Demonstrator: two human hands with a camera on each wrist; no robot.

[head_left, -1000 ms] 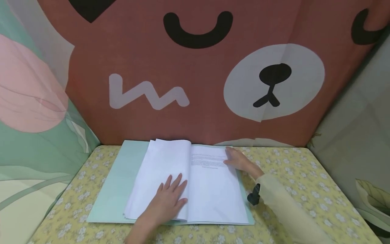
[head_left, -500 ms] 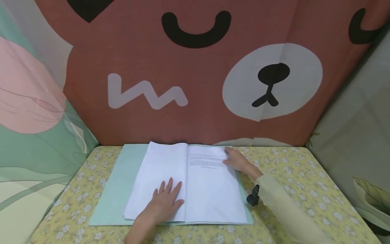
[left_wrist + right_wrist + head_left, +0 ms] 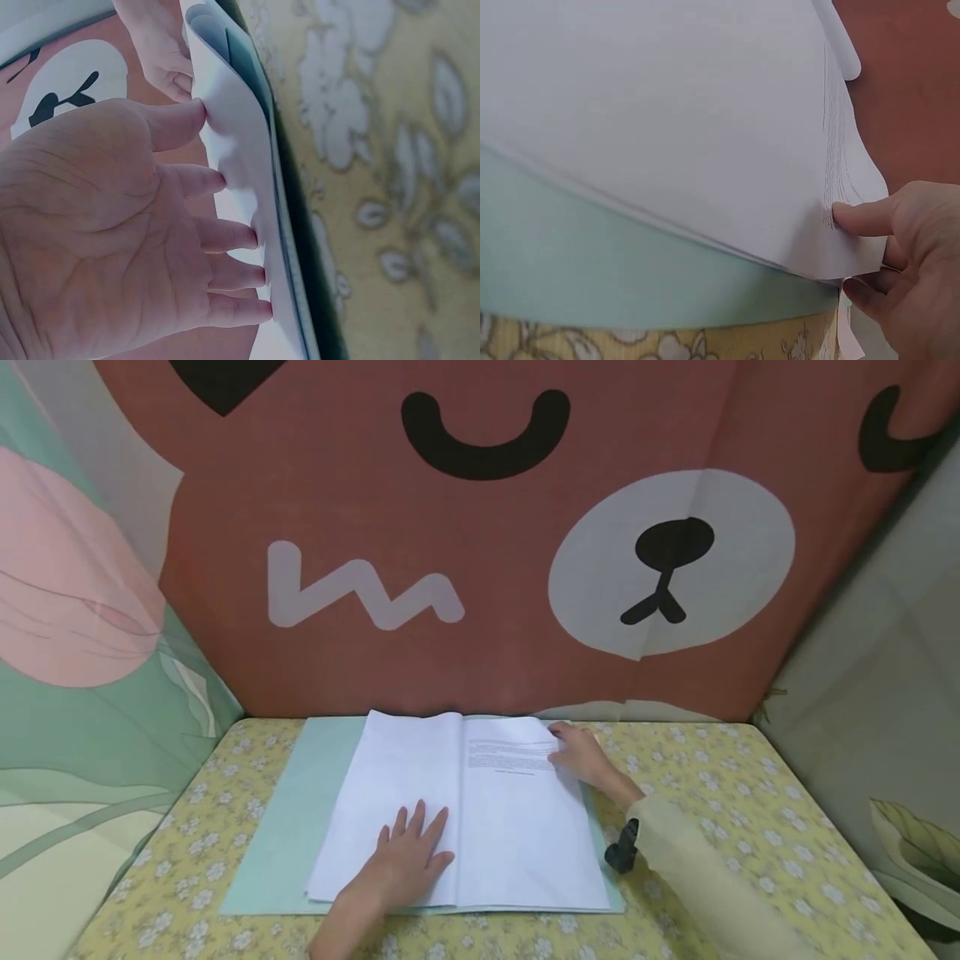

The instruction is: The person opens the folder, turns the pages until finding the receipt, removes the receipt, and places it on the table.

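Note:
A light green folder (image 3: 288,835) lies spread on the table with white paper sheets in it. On the blank left-hand sheet (image 3: 405,760) rests my left hand (image 3: 401,864), its fingers spread; the left wrist view shows the fingertips touching the paper. The right-hand page (image 3: 525,835) carries a few lines of print near its top. My right hand (image 3: 588,760) pinches that page at its upper right corner. In the right wrist view the thumb (image 3: 862,217) lies on top of the printed page while the other fingers are at and under its edge.
A yellow tablecloth (image 3: 720,810) with white flowers covers the table. Behind it stands a brown backdrop (image 3: 510,652) with a cartoon bear face. A small black device (image 3: 622,847) hangs at the right wrist.
My left hand has shifted slightly left and down, and the left-hand sheets lie flatter and more even. At the corner, the right hand's fingers have moved slightly inward.

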